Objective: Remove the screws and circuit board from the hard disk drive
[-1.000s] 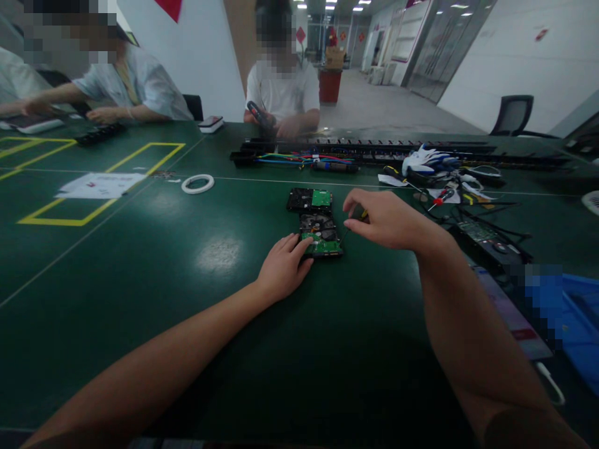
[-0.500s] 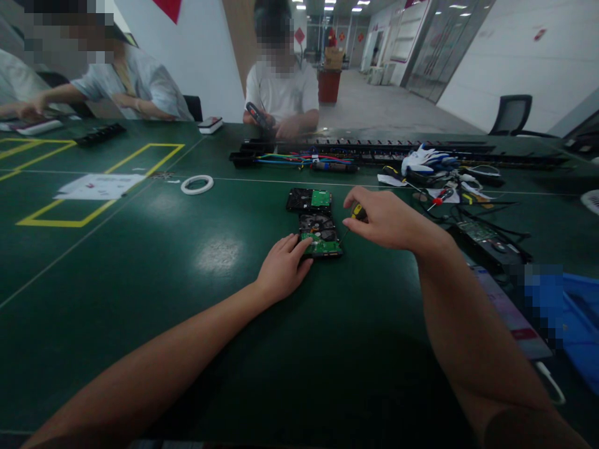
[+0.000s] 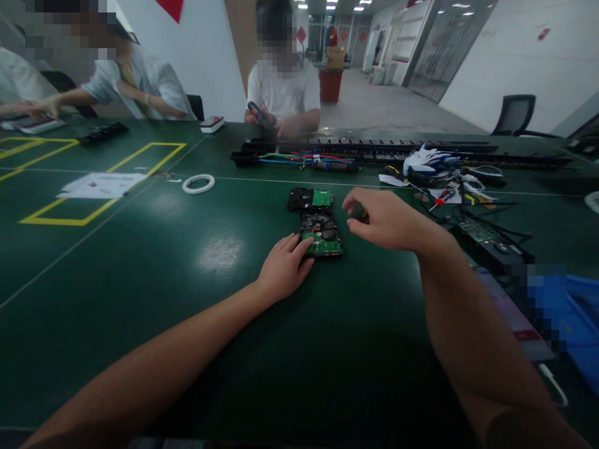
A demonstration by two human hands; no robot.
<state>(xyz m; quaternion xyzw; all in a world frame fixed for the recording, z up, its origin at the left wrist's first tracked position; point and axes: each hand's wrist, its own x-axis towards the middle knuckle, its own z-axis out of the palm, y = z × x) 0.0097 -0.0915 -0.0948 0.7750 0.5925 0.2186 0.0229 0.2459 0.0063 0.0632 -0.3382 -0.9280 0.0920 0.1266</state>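
Two hard drives lie one behind the other on the green table. The nearer hard drive (image 3: 322, 229) shows a black metal underside with a green circuit board along its near end. My left hand (image 3: 286, 265) holds it down, with fingertips at its left edge and on the board and the thumb at the front. My right hand (image 3: 381, 219) is closed round the dark handle of a screwdriver (image 3: 359, 212). The thin shaft points down to the right edge of the nearer drive; its tip is too small to make out. The farther hard drive (image 3: 309, 199) lies untouched, its board green.
A white ring (image 3: 198, 184) and printed papers (image 3: 100, 185) lie to the left. Bundled coloured wires (image 3: 290, 159) cross the back. On the right are gloves (image 3: 430, 162), a red-handled screwdriver (image 3: 443, 197), an opened device (image 3: 493, 240) and a blue bin (image 3: 580, 324). Co-workers sit across the table.
The screwdriver handle has turned in my right hand, so less of its yellow shows. My right fingers have shifted slightly around it. My left hand stays on the nearer drive.
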